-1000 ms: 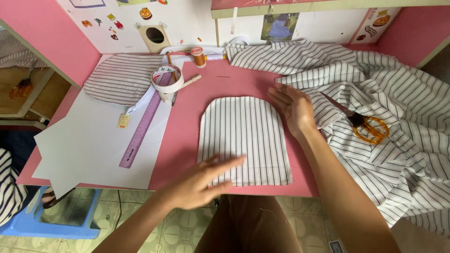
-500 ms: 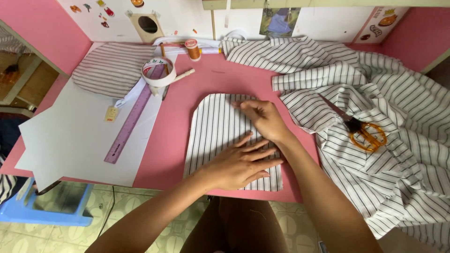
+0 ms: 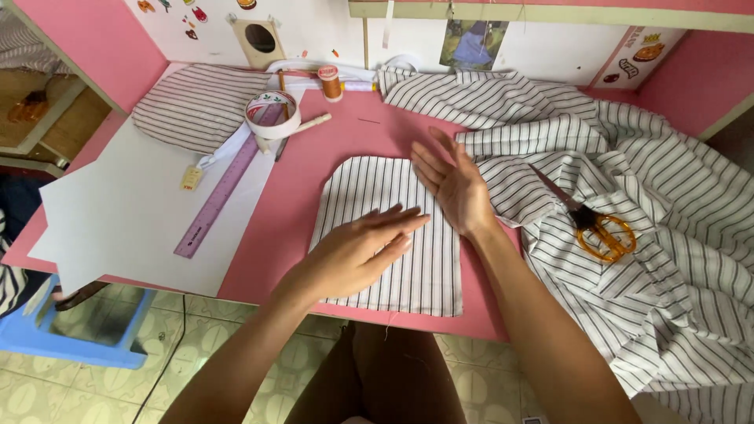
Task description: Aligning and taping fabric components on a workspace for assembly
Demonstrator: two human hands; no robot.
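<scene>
Both palms flat, fingers spread, gripping nothing: left hand [image 3: 357, 250] & right hand [image 3: 453, 187] pressing striped fabric panel [image 3: 377, 192].
Could bunch or skew w/ uneven pressure; near table edge [image 3: 267, 294], might slide off.

Left hand [image 3: 357, 250] flat, palm down, fingers together; right hand [image 3: 454, 184] flat beside it (fingers extended, slightly spread).

Two hands: left hand [image 3: 357, 251], right hand [image 3: 452, 188]; one scissors [image 3: 593, 228]; one ruler [image 3: 220, 196]; one thread spool [image 3: 331, 82]; one tape roll [image 3: 272, 115].
</scene>
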